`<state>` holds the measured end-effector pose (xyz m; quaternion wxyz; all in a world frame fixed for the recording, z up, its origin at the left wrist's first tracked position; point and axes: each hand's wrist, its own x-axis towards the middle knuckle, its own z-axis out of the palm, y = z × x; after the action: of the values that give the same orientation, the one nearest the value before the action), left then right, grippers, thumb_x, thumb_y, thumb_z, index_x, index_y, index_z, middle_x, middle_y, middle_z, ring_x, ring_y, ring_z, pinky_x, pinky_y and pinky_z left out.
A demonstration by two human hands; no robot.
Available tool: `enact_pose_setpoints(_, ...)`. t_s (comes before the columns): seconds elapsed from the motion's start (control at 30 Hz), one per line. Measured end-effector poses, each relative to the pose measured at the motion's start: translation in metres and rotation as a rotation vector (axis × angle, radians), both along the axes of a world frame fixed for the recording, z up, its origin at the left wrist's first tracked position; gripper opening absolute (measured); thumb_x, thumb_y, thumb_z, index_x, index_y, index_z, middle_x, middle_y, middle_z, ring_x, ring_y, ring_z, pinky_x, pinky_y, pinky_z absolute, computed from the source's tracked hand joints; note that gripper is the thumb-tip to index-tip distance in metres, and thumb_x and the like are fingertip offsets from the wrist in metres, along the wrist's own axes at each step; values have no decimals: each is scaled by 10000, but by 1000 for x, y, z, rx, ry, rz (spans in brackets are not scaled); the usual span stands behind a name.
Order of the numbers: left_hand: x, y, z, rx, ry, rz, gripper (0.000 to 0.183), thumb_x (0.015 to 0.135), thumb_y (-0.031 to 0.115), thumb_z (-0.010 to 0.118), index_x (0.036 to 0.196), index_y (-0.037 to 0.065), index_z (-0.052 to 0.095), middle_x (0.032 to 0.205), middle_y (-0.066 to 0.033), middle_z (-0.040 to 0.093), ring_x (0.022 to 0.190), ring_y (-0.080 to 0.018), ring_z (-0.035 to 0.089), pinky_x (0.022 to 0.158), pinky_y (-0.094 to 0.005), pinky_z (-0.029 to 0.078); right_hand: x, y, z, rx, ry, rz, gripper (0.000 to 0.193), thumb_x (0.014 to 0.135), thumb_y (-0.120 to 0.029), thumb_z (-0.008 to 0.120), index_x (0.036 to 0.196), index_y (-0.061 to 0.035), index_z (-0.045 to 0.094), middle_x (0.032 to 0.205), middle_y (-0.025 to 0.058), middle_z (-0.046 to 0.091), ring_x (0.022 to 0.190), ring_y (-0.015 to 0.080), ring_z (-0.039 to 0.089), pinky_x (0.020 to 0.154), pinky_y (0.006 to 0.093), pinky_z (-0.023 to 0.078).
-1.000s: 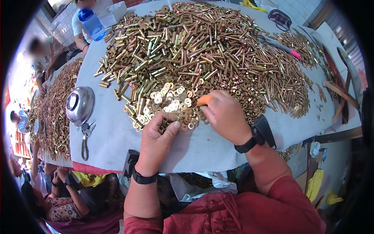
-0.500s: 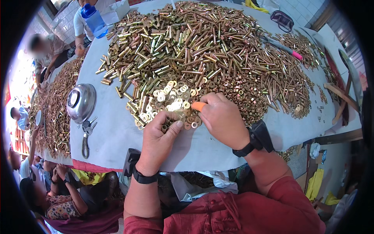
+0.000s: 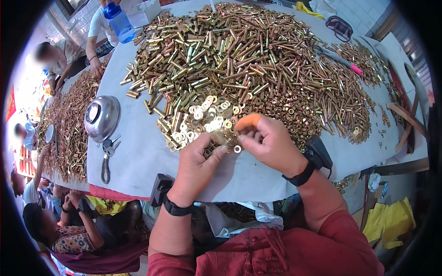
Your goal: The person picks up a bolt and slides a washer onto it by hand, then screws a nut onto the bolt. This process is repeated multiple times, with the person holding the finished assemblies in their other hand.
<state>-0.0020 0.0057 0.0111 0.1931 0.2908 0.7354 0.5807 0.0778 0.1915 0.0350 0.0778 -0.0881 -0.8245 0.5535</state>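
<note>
Brass-coloured metal tubes (image 3: 208, 152) sit in the curled fingers of my left hand (image 3: 198, 158), their round ends showing beside the thumb. My right hand (image 3: 264, 140) wears an orange finger cover on its index finger and is close to the left fingertips. Its fingers are pinched together, and what is between them is hidden. Just beyond both hands lies a heap of flat washers (image 3: 202, 115), shiny gold and silver. One washer (image 3: 237, 149) rests on the grey cloth below the right fingertips. Small nuts (image 3: 287, 117) are piled right of the washers.
A large mound of metal tubes (image 3: 221, 50) covers the far table. At left are a steel bowl (image 3: 108, 120) turned over and keys (image 3: 109, 149) on a braided strap. A blue bottle (image 3: 120, 25), a pink-ended tool (image 3: 354, 69) and a pouch (image 3: 340, 28) lie farther off. Other people sit at left.
My right hand has shifted slightly right and nearer, its orange-covered finger now bent. The left hand moved a little right, still holding the tubes. The whole view has shifted slightly.
</note>
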Motion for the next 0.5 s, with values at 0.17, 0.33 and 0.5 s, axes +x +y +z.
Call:
enact_pose_setpoints(0.17,1,0,7,-17,-8,-37,100,884,61,682,920,20,597,750,-29,573,691,-97,506,637,-259,453,4,0,-8,-122,8,87,220,842,-52,679,1058,-31,643,853,6,630,732,54,567,665,216,481)
enact_pose_setpoints(0.33,-2,-3,7,-51,13,-89,103,871,51,680,917,15,595,755,-60,592,685,-130,536,640,-279,464,7,2,-1,123,84,154,219,852,-110,700,1049,-40,634,843,36,633,713,119,586,664,260,492)
enact_pose_setpoints(0.5,-2,-2,7,-80,136,-139,125,854,64,689,929,17,601,773,-115,602,675,-227,569,641,-325,473,9,3,-6,211,103,171,192,868,-140,689,1002,-27,611,848,104,621,731,225,609,676,326,499)
